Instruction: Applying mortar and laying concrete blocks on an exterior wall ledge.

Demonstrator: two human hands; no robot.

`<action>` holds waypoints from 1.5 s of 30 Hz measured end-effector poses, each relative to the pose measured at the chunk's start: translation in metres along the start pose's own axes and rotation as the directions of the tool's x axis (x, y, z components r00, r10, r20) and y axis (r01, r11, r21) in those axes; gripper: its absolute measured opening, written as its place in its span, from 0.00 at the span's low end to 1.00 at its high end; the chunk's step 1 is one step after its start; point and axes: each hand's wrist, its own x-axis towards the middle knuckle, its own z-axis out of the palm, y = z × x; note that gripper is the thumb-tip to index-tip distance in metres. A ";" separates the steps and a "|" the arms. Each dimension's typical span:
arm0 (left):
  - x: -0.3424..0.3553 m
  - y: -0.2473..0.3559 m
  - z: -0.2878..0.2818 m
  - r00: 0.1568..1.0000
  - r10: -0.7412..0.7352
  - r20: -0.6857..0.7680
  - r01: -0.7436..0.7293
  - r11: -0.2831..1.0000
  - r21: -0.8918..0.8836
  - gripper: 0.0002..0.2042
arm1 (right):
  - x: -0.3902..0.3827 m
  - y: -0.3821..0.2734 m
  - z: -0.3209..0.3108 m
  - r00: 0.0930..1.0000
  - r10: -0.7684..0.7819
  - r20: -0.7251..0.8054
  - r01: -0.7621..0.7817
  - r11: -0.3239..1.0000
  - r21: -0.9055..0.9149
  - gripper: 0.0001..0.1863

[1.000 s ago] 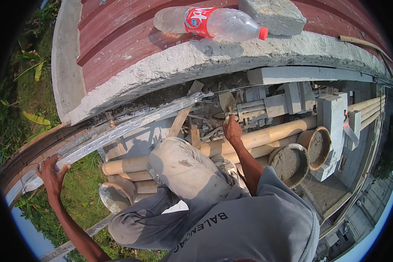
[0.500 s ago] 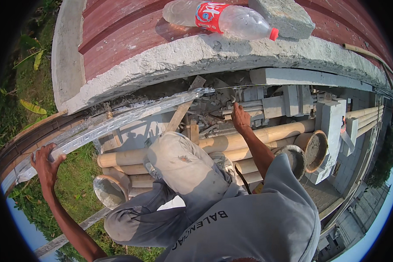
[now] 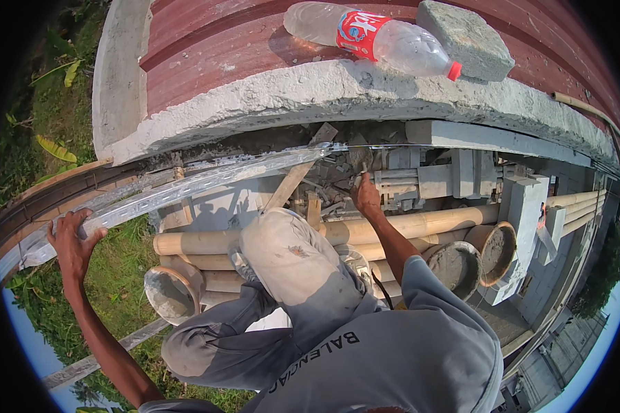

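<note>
**Right hand (image 3: 368,198) gripping a trowel (image 3: 360,161), left hand (image 3: 74,242) resting on a metal strip (image 3: 207,180)**

In the head view, the long silvery strip is running from the far left toward the middle, below a rough concrete edge (image 3: 269,103). The left hand is lying over its left part, fingers spread and thumb standing apart; whether it is pressing or clasping, I cannot tell. The right hand is closing around the trowel's handle, and the blade is pointing away from the person over grey rubble (image 3: 331,172), its outline blurring into the debris.

The strip is probably being light for its length, stiff lengthwise yet prone to twisting, and its smooth metal may be slippery or sharp at the rims; the broad faces would be offering safer hold than the edges. The trowel is likely feeling light and rigid, best held by the handle, clear of the blade.

Bamboo poles (image 3: 420,221) are lying beyond the knees, with mortar buckets (image 3: 477,275) standing right of the right forearm. A clear bottle (image 3: 406,48) is lying on red roofing (image 3: 220,41), beside a grey block (image 3: 465,40).
</note>
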 end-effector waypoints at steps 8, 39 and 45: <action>-0.001 0.012 -0.010 0.996 -0.060 0.070 0.061 0.998 -0.012 0.31 | 0.001 0.016 -0.044 0.996 -0.007 -0.086 0.020 0.987 0.159 0.25; -0.008 -0.010 0.008 1.000 -0.012 0.010 0.012 1.000 0.019 0.33 | -0.061 -0.021 -0.040 0.986 -0.165 0.024 0.166 0.976 -0.142 0.23; -0.004 -0.007 0.003 0.999 -0.013 0.037 0.013 1.000 0.018 0.32 | -0.032 0.026 -0.043 0.959 0.231 -0.164 -0.221 0.972 0.075 0.18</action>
